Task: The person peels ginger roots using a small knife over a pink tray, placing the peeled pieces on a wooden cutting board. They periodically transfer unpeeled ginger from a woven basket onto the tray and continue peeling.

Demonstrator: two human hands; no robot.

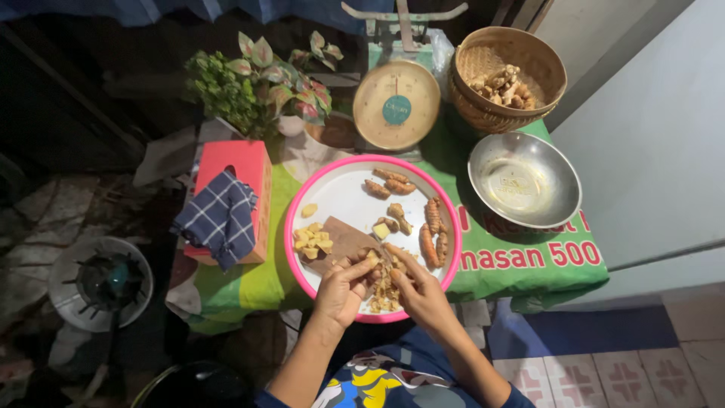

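Note:
My left hand (343,289) grips a small piece of root (371,259) over the near edge of a pink-rimmed white tray (343,195). My right hand (418,287) holds a knife (392,255) against that piece. Under my hands lies a pile of peelings (384,295). On the tray sit a small brown cutting board (343,240), yellow cut chunks (313,240), and several whole orange-brown roots (433,230).
A steel bowl (524,180) stands right of the tray. A woven basket (507,75) of roots and a dial scale (396,104) stand behind. A red tissue box (232,198) with a checked cloth (219,217) is left, potted plants (260,83) beyond. A stove burner (102,281) sits on the floor.

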